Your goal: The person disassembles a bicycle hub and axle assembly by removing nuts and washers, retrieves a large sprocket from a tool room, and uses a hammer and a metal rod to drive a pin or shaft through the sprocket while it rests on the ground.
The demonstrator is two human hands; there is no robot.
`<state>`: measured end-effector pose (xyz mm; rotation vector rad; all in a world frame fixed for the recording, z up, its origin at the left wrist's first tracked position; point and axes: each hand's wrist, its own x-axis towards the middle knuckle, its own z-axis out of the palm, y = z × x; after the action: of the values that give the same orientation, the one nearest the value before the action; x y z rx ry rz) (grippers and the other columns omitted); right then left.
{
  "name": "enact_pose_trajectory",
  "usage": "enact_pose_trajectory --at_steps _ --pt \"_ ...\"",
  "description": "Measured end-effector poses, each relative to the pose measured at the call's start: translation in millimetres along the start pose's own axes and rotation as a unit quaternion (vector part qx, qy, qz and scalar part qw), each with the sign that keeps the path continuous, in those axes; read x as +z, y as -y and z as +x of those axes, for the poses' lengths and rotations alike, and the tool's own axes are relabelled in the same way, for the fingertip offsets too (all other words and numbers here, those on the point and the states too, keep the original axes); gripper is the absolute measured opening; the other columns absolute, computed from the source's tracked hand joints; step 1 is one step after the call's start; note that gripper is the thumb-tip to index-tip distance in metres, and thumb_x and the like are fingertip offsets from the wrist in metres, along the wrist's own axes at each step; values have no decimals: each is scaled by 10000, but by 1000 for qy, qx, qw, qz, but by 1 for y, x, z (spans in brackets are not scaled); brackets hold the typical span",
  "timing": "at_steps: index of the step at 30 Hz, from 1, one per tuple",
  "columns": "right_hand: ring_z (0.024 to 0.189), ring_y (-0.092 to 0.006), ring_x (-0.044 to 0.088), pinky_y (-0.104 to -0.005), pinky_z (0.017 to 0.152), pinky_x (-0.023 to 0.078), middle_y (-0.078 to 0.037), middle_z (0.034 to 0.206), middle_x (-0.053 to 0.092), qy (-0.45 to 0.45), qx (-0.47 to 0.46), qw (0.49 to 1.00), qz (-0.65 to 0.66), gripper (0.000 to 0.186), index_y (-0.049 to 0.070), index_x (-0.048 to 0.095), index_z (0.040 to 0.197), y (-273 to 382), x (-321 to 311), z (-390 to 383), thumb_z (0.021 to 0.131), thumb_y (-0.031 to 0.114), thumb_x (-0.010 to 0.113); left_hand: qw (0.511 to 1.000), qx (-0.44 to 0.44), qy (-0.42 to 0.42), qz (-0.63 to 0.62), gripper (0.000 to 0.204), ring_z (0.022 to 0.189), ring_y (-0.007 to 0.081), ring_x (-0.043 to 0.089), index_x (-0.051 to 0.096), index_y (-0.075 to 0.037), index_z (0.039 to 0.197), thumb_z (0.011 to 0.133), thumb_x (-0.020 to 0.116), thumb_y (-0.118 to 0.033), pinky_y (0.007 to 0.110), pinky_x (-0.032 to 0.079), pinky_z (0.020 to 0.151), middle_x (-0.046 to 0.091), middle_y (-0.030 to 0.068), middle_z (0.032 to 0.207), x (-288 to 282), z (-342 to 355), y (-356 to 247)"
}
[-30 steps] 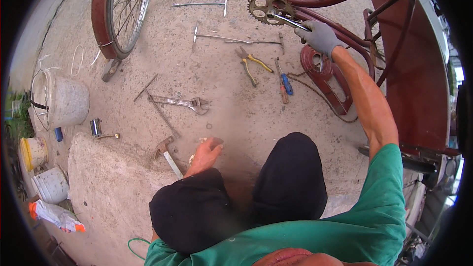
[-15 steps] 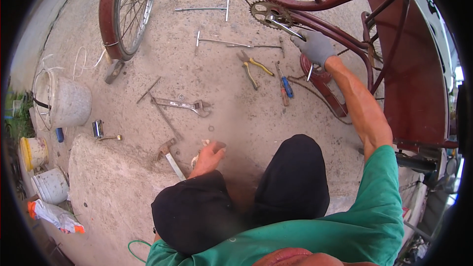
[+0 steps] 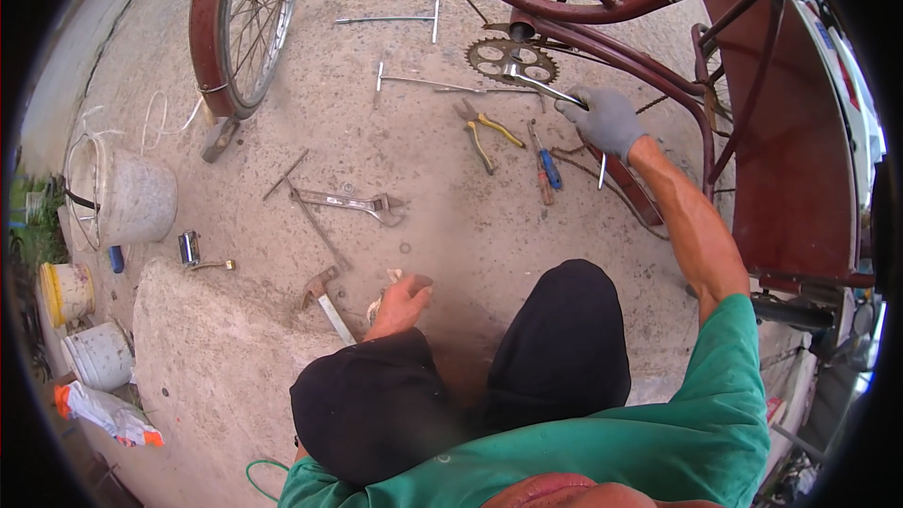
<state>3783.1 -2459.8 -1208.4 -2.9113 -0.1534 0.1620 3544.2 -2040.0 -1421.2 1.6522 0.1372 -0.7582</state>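
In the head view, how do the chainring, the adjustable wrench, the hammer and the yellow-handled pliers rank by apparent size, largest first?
1. Adjustable wrench, the longest.
2. Chainring.
3 and 4. Hammer and yellow-handled pliers look alike in length, so I leave them unranked; the hammer also lies nearer the camera.

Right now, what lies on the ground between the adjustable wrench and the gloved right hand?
In the head view, between the adjustable wrench and the gloved right hand lie yellow-handled pliers and a blue-handled screwdriver on bare concrete.
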Motion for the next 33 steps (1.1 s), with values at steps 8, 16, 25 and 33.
enact_pose_trajectory --at_steps 8,16,25,33 --pt "692 -203 668 -356 701 526 -87 784 716 49 65 987 137 444 44 769 1023 -35 -18 66 987 471 652 999 8 -12 30 259 824 196 696 671 26 1192 983 658 -126 341 549 779 731 119 931 2 -2 2" --pt "775 -205 708 -359 771 536 -88 846 755 30 82 992 95 471 46 772 1028 -36 -22 65 968 499 656 1000 -17 -15 13 263 820 193 699 670 26 1197 990 657 -137 343 552 786 737 118 948 3 -2 -4" --pt "985 -373 719 -445 897 528 -200 1040 760 31 103 989 104 489 50 755 1179 -41 43 75 1008 475 585 1000 -8 -15 0 264 829 193 698 673 21 1194 989 660 -144 343 546 783 734 115 945 1 1 3" --pt "1141 -413 682 -457 986 511 -247 1167 728 -20 149 963 224 518 59 691 1293 -15 100 86 1022 470 532 1000 -15 -16 -7 279 862 202 699 669 18 1211 989 656 -151 358 547 816 734 121 975 -6 -4 9"
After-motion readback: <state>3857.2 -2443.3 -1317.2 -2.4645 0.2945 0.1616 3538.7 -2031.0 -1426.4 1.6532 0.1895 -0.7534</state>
